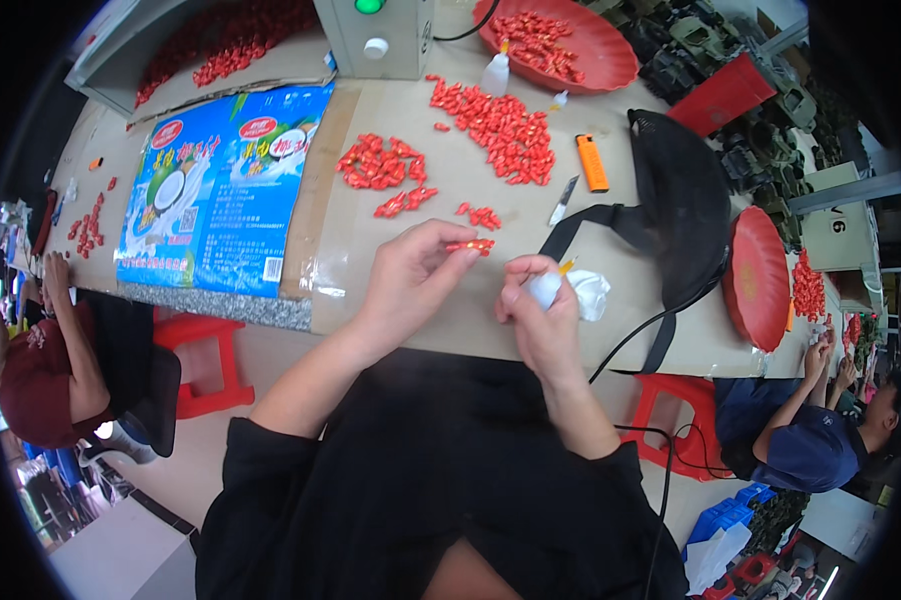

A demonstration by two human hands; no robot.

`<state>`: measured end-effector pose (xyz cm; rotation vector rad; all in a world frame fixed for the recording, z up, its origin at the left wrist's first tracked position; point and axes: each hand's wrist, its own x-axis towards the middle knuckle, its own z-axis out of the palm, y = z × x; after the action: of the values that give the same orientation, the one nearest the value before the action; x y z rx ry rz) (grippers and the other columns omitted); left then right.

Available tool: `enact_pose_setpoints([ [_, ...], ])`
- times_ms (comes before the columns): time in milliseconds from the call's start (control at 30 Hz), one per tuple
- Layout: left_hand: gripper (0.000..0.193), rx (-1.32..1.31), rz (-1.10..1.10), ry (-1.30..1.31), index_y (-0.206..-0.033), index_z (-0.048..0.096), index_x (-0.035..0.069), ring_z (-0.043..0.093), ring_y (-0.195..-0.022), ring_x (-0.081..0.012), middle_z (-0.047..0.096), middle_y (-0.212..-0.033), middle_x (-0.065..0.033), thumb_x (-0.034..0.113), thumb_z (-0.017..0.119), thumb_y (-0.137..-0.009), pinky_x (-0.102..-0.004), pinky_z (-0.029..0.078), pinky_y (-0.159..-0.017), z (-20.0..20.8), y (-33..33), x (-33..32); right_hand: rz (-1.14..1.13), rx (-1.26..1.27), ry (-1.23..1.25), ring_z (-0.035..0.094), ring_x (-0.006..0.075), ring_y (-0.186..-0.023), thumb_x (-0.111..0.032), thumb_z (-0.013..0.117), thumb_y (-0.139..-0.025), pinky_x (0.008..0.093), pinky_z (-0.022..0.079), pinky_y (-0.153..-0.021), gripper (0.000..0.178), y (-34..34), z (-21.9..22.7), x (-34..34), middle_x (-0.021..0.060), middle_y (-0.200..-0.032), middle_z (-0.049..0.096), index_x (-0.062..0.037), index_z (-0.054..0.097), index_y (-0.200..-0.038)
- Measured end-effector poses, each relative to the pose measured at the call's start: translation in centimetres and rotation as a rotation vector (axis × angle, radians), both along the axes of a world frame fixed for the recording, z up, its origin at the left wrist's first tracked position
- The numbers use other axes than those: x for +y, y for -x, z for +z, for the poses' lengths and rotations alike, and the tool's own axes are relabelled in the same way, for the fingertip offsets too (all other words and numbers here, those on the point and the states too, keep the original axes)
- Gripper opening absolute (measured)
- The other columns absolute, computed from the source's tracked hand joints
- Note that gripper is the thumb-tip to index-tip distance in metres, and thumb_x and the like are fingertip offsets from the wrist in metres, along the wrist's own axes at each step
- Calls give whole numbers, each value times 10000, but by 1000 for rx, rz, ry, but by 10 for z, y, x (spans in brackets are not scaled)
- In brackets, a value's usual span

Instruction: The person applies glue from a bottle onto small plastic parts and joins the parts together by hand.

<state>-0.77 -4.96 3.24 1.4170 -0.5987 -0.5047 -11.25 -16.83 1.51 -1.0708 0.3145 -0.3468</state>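
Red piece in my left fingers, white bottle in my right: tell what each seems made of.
Red piece: possibly glossy plastic, from its shine and gold patches, though the core is unclear. White bottle: likely smooth plastic, from its milky, even body.

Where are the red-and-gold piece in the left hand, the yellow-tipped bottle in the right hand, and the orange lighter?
Red-and-gold piece (471,246): head view, on its middle.
Yellow-tipped bottle (544,289): head view, on its whitish body.
Orange lighter (592,166): head view, on its orange body.

The left hand is pinching a small red piece. The right hand is holding a little white bottle. Red piles are lying nearby
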Motion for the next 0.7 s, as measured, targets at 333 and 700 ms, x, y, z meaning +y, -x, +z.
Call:
enact_pose_setpoints([
  [333,137,-1422,240,-243,-829,579,76,489,-747,-220,579,-798,-40,64,597,-694,-325,412,-637,27,-93,-144,59,-96,4,467,137,-821,35,508,-730,287,386,-741,328,10,-7,-3,67,-915,464,-37,400,-1031],
  [700,134,-1231,226,-217,-859,618,74,516,-738,-221,586,-755,-53,63,572,-733,-323,420,-631,49,-107,-98,46,-161,-53,490,104,-782,-17,578,-775,236,405,-706,389,7,-2,-3,40,-846,493,-12,411,-1126],
])
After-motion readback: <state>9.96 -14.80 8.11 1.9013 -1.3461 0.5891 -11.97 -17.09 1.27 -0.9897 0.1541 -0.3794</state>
